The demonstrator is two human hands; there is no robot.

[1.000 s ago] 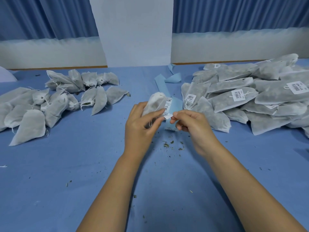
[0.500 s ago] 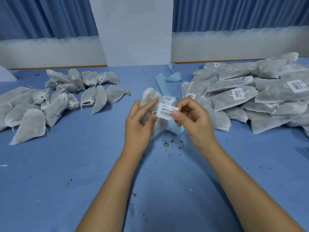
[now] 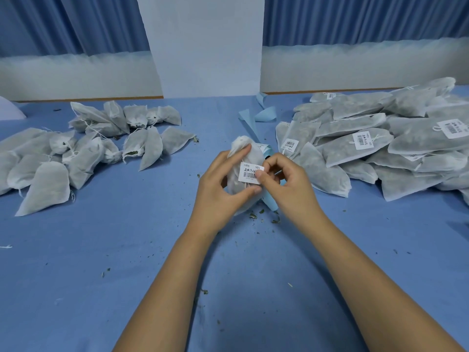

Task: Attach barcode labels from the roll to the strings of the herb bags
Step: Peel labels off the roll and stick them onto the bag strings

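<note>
Over the last second the label point(image 3: 250, 172) has been freed from the roll and turned print-side up. Half a second ago it was lifted clear; now it is laid flat against the front of the herb bag point(image 3: 241, 154).

That bag is held upright over the middle of the table by the left hand point(image 3: 223, 189), with fingers curled round its left side and the thumb laid across its lower front. The label's right edge is pinched by the right hand point(image 3: 286, 185), so the two hands are brought close together. A thin string point(image 3: 245, 185) is seen just under the label; whether the label is yet stuck round it cannot be told. Peeling is judged done, and fastening to the string is the step in hand.

At far left a loose heap of unlabelled bags point(image 3: 76, 153) is spread: soft, matt, grey-white pouches, teardrop-shaped and gathered at the neck with frayed strings. The held bag is of the same fleecy stuff, plump and rounded on top. The label is a small, smooth white rectangle printed with a barcode. Behind the right hand the roll point(image 3: 266, 151) is glimpsed, its pale-blue backing trailing away. At right, labelled bags point(image 3: 380, 148) are stacked, flatter and longer. Dry herb crumbs point(image 3: 256, 215) are scattered on the blue tablecloth point(image 3: 127, 250).
</note>
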